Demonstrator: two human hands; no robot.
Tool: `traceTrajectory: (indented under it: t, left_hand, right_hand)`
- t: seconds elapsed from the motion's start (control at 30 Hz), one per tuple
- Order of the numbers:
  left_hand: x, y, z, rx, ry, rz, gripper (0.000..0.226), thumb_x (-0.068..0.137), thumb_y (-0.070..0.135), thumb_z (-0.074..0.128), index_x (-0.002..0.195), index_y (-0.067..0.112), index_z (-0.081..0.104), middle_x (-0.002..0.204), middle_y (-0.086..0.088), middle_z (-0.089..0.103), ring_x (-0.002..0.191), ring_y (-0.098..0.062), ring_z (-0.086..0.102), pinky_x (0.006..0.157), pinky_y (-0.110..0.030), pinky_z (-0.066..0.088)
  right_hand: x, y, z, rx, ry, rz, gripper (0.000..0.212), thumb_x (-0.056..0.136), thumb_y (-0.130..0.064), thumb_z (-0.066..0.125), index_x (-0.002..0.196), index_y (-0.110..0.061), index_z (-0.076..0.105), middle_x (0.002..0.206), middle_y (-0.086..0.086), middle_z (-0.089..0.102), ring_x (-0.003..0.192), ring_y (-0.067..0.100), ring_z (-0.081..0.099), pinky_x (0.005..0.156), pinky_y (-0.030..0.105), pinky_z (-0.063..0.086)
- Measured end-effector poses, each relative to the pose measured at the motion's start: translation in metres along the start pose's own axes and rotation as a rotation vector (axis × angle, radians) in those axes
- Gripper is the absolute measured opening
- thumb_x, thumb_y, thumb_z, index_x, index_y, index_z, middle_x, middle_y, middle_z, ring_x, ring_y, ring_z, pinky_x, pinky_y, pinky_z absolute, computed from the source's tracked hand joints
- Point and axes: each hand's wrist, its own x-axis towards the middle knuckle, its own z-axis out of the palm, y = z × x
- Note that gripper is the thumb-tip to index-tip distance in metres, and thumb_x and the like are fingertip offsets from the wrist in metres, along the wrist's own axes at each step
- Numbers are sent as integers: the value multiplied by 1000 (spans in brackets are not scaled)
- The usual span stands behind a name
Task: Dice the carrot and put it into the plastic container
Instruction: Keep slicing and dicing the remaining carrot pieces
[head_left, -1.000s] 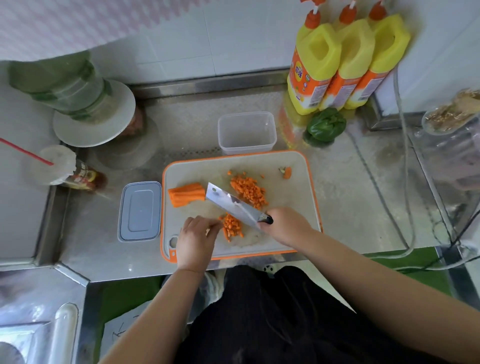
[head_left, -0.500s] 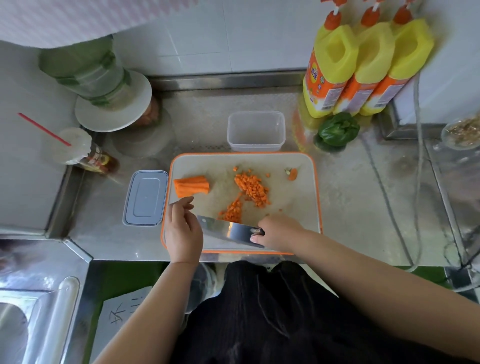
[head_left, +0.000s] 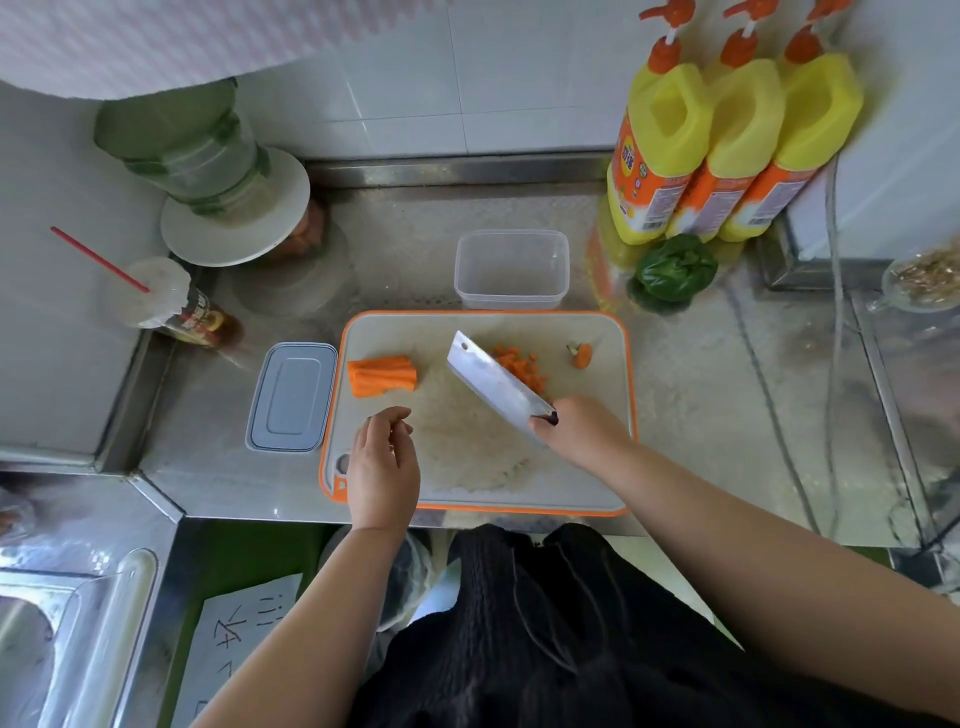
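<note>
An orange-rimmed cutting board (head_left: 597, 467) lies on the steel counter. A bundle of carrot sticks (head_left: 383, 375) rests on its left part. Diced carrot (head_left: 522, 366) is piled near the board's middle back, partly hidden behind the cleaver (head_left: 493, 382). My right hand (head_left: 582, 428) grips the cleaver's handle, the blade slanting up-left against the dice. My left hand (head_left: 384, 462) hovers over the board's left front with loosely curled fingers, holding nothing. The clear plastic container (head_left: 511, 270) stands empty just behind the board. A carrot end piece (head_left: 583, 355) lies at the board's right back.
The container's grey lid (head_left: 291, 397) lies left of the board. Three yellow bottles (head_left: 727, 150) and a green pepper (head_left: 674, 270) stand at the back right. A capped cup with a red straw (head_left: 156, 301) and a green jug (head_left: 208, 166) sit back left. A sink (head_left: 52, 639) is at lower left.
The cleaver swept from the board's front edge toward the back, pushing the loose dice into one pile. My left hand drew back from the blade toward the board's left front.
</note>
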Motion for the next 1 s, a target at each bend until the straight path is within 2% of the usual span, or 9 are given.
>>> traceTrajectory:
  t: [0.13,0.3,0.4,0.47,0.6,0.73,0.87,0.93,1.0]
  left_hand:
    - [0,5,1,0,1,-5,24,97,5,46,112,12,63,102,-1,65,93,-17,60,75,-22,38]
    - [1,7,2,18,-15,-6,31,95,-2,42,113,13,63,101,1,62,94,-18,59,75,-22,36]
    - [1,10,3,7,-33,-7,39,92,-8,38,115,11,62,106,-1,60,99,-18,58,77,-23,41]
    - [1,12,3,11,-48,15,45,89,-12,37,121,11,58,114,-2,58,106,-19,56,85,-32,46]
    - [5,17,7,17,-27,-2,67,82,-15,40,143,12,37,146,-6,34,136,-27,33,104,-45,37]
    - [10,27,2,33,43,-128,84,76,-17,38,152,11,17,158,-11,17,144,-30,16,115,-50,23]
    - [11,34,4,343,-178,282,104,62,-10,47,152,29,14,159,-9,12,146,-36,10,116,-58,18]
    - [10,45,14,554,-313,521,108,59,-3,44,153,38,9,160,-5,6,147,-37,5,117,-58,12]
    - [9,61,25,681,-426,649,104,68,-1,39,150,45,-6,161,-2,-9,148,-37,-7,118,-56,1]
  right_hand:
    - [-10,4,3,-85,-67,-77,45,95,-44,49,62,-16,37,61,3,41,58,22,43,50,32,27]
    - [-9,15,-4,-53,-82,-5,43,94,-43,50,63,-14,39,63,4,42,62,23,45,51,31,26]
    - [-5,17,-14,-35,-3,24,42,92,-42,51,63,-15,41,62,3,44,65,25,48,49,29,27]
    - [-5,16,-19,-46,41,-28,39,92,-44,51,67,-14,45,66,3,49,69,26,52,50,30,31]
    - [-18,9,-21,-205,270,-190,28,95,-42,46,90,-15,49,73,1,58,69,26,59,50,29,35]
    - [-27,7,-15,-271,430,-289,32,93,-37,50,113,-13,45,82,1,66,69,26,63,47,29,30]
    - [-33,8,-4,-239,440,-310,36,87,-33,60,111,-11,44,81,2,64,68,25,63,49,28,35]
    - [-35,9,5,-263,546,-345,42,72,-29,74,97,-8,48,65,3,59,53,26,59,43,25,27]
    - [-36,6,10,-310,614,-364,55,53,-25,84,86,-8,44,51,1,51,38,22,50,39,22,20]
